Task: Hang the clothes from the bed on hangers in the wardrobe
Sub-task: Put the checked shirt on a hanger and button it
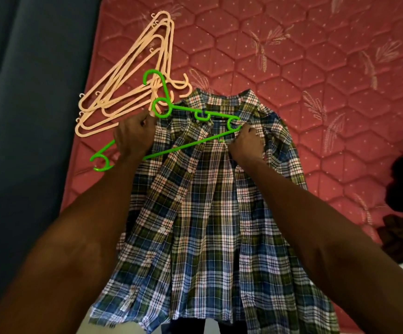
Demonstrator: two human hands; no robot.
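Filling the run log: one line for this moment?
fitting green hanger into plaid shirt | left hand, right hand grip shirt | on bed

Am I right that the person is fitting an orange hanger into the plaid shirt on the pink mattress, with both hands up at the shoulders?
Not quite: the hanger going into the plaid shirt is bright green, as the head view shows. The peach-orange hangers lie unused in a pile beside it. The rest holds: left hand and right hand grip at the shoulders, on the pink mattress.

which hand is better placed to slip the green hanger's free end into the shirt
Left. The left hand sits by the green hanger end sticking outside the plaid shirt; the right hand pinches the far shoulder.
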